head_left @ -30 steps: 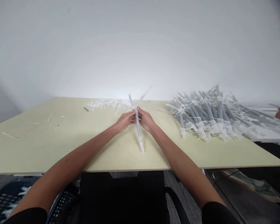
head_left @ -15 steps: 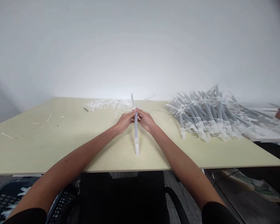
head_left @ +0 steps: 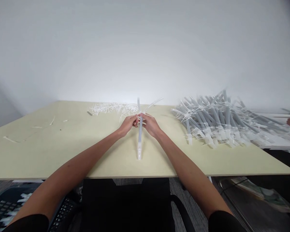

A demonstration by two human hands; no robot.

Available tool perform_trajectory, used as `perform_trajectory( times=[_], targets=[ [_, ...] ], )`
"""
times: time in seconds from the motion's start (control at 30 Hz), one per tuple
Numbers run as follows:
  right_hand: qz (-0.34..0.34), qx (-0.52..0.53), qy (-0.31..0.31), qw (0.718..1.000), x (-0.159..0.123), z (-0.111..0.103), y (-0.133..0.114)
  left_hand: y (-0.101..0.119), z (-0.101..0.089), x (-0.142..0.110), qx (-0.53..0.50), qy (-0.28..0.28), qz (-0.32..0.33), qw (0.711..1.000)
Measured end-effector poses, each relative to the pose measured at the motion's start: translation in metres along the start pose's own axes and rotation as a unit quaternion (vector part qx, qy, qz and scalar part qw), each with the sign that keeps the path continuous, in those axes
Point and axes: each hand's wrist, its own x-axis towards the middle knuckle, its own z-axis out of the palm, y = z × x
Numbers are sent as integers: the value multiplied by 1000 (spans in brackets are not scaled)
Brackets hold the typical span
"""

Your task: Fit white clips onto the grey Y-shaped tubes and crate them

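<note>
a plain white wall (head_left: 145,48) backs a flat, pale-yellow worktop (head_left: 33,151). over its middle, a grey, translucent, forked plastic tube (head_left: 140,133) looks light and bendy, best held near its branching, where the right hand (head_left: 150,124) grasps it; the left hand (head_left: 128,125) curls beside, its hold unclear.

1. I see a broad, pale yellow table (head_left: 62,154), its far edge close to the wall.
2. Thin white strips (head_left: 111,108) lie in a loose, tangled spread along that far edge, left of the middle.
3. A short grey piece (head_left: 89,113) lies just beside their left end.
4. Over on the left, a few stray pale scraps (head_left: 11,140) are scattered well apart, with a tiny dark speck (head_left: 60,130) near them.
5. Grey tubes (head_left: 216,112) are heaped on the right, many cloudy-white ends facing the near edge.
6. Rightward the heap blurs; it seems to run onto an adjoining white surface (head_left: 277,145).
</note>
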Motion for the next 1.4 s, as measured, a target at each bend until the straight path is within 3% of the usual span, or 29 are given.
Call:
perform_trajectory(
  times=[0.13, 0.23, 0.37, 0.47, 0.63, 0.8, 1.2, 1.4],
  targets=[
    [-3, -44, 38, 998, 4, -3, 5, 2, 2, -3, 116, 24, 21, 993],
    [-24, -95, 79, 992, 8, -6, 12, 4, 5, -7, 239, 55, 76, 967],
    [-53, -145, 122, 981, 13, -7, 19, 5, 8, -11, 293, 64, 129, 945],
    [-53, -123, 114, 984, 11, -5, 16, 7, 9, -11, 256, 75, 99, 959],
    [-5, 11, 31, 999, 4, -4, 5, 7, 10, -9, 114, 55, 59, 990],
    [47, 97, 57, 993, 4, -6, 1, 1, 13, -8, 33, 10, 20, 999],
    [93, 168, 49, 980, 4, -5, -2, 9, 18, -15, 25, -97, 6, 995],
    [97, 158, 42, 982, 7, -7, 1, 11, 22, -17, 24, -95, 12, 995]
  ],
)
